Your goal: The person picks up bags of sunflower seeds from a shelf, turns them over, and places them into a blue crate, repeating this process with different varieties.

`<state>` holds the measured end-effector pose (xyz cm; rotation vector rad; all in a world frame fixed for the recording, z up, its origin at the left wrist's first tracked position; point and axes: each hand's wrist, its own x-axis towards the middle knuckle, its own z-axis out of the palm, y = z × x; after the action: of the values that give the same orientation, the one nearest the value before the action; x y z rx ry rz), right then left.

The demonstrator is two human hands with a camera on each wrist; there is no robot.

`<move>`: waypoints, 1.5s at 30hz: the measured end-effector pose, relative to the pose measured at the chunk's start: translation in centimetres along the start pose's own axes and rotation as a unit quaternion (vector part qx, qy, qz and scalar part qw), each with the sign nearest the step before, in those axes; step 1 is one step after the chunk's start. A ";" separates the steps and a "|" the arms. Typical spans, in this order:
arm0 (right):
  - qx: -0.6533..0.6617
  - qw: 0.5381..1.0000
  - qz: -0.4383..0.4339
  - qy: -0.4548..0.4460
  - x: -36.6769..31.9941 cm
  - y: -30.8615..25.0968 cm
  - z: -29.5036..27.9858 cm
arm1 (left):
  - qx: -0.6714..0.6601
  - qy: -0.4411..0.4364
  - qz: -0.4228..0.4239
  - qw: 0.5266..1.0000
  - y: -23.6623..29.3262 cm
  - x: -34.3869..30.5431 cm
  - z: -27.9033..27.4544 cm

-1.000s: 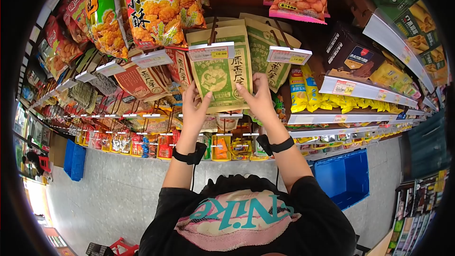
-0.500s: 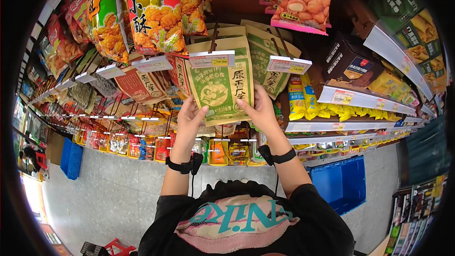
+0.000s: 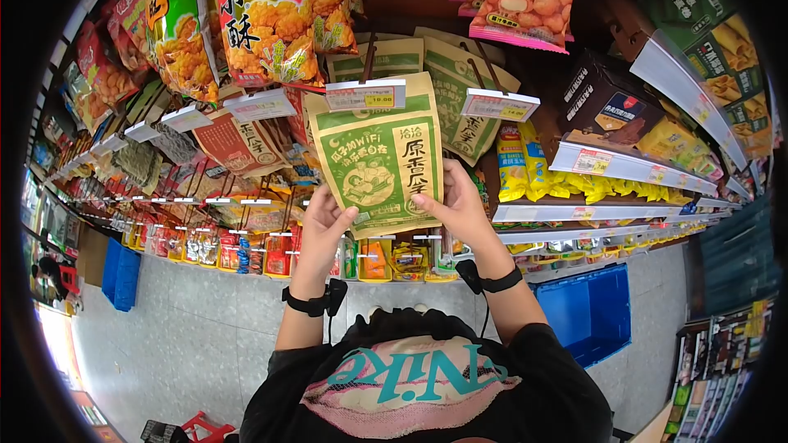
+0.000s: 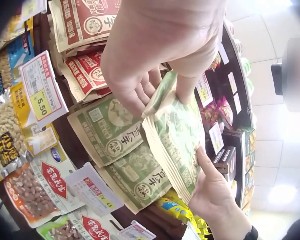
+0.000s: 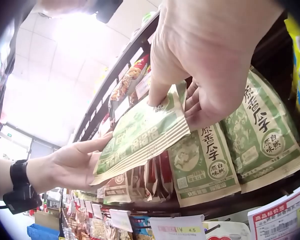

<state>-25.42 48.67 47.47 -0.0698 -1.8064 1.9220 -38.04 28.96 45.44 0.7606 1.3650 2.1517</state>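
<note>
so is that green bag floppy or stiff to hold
Probably fairly stiff: the green bag stands flat though the left hand and right hand hold only its lower corners. Likely light, since pinches suffice.

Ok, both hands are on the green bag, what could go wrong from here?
The left hand and right hand pinch the green bag only by its lower corners, so it could flop or slip. Its top edge sits at the price tag and may snag, tugging the hanging bags behind.

Head view from above, facing shelves [image 3: 624, 166]; both wrist views close under green packet [image 3: 377, 156]
</note>
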 end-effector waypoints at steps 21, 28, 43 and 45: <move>-0.100 0.995 0.015 0.018 -2.4 2.4 -1.9 | 0.017 -0.038 -0.072 0.997 -1.9 -1.7 -0.3; -0.375 0.867 -0.198 0.263 0.5 1.1 -3.7 | 0.023 -0.023 -0.078 0.996 -2.3 -2.8 -1.2; -0.269 0.949 -0.093 0.135 7.2 3.8 -0.9 | 0.020 0.001 -0.081 0.996 -1.7 -5.3 -2.9; -0.250 0.957 -0.077 0.124 9.3 5.4 -1.0 | 0.029 0.004 -0.080 0.996 -1.6 -5.7 -3.5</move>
<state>-34.97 53.18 44.94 -0.3149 -2.0084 1.2522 -36.07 23.57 41.59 0.6408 1.4472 2.0009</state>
